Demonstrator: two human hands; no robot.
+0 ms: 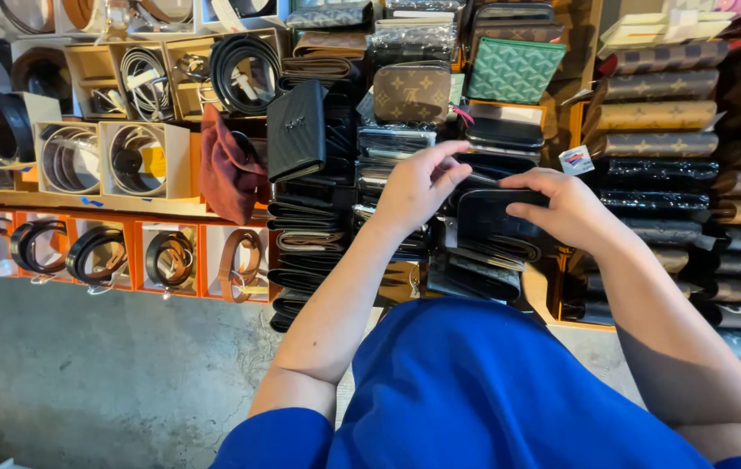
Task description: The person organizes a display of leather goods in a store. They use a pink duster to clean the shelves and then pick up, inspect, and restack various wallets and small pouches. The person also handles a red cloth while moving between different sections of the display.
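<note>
My right hand (566, 208) grips a black quilted wallet (494, 217) by its right end, holding it over rows of stacked black wallets (318, 204). My left hand (423, 182) rests its fingertips on the wallet's upper left edge, fingers bent. Both bare forearms reach forward from blue sleeves (475, 391). The wallet's lower edge is hidden among the other wallets beneath it.
Coiled belts in open white and orange boxes (136, 161) fill the left. A maroon cloth pouch (227, 169), a brown patterned wallet (411, 91) and a green woven wallet (514, 69) sit higher up. Long patterned wallets (657, 113) stack at right. Grey concrete floor (84, 373) lies below.
</note>
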